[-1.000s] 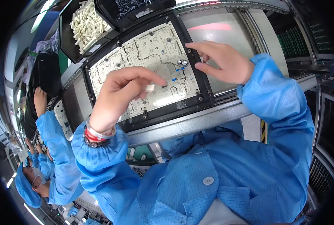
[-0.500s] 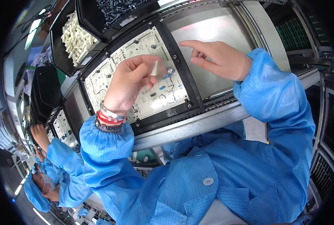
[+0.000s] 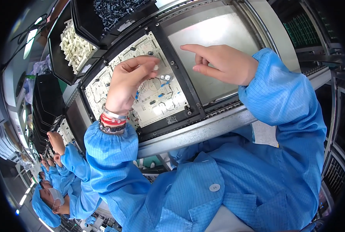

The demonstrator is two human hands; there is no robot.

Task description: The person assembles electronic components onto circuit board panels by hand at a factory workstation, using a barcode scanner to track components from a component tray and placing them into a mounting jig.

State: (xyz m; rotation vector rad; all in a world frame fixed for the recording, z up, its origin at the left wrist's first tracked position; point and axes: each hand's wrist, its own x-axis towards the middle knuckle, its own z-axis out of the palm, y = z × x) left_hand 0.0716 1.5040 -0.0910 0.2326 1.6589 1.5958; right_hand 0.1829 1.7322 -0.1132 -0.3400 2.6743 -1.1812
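Note:
My left hand (image 3: 128, 81), with bracelets at its wrist, hovers over a pale circuit board (image 3: 155, 106) set in a black frame. Its thumb and forefinger pinch a small white connector (image 3: 156, 67), most of it hidden by the fingers. Round silver-topped parts, blue parts and short wires stand on the board beside that hand. To the right, my right hand (image 3: 228, 63) hangs above a bare metal plate (image 3: 215, 36), holding nothing. Its forefinger points toward the board, the thumb is apart, and the other fingers curl.
Beyond the board stand a black bin (image 3: 55, 58) of white connectors and another bin (image 3: 151, 8) of dark small parts. A metal rail (image 3: 188, 129) runs along the near side. At the left, a co-worker in blue (image 3: 77, 166) works at the same line.
The connector, plainly visible between my left fingers before, is now mostly covered by them. The framed board appears slightly farther left. My right hand has barely moved; the co-worker's hand has shifted.

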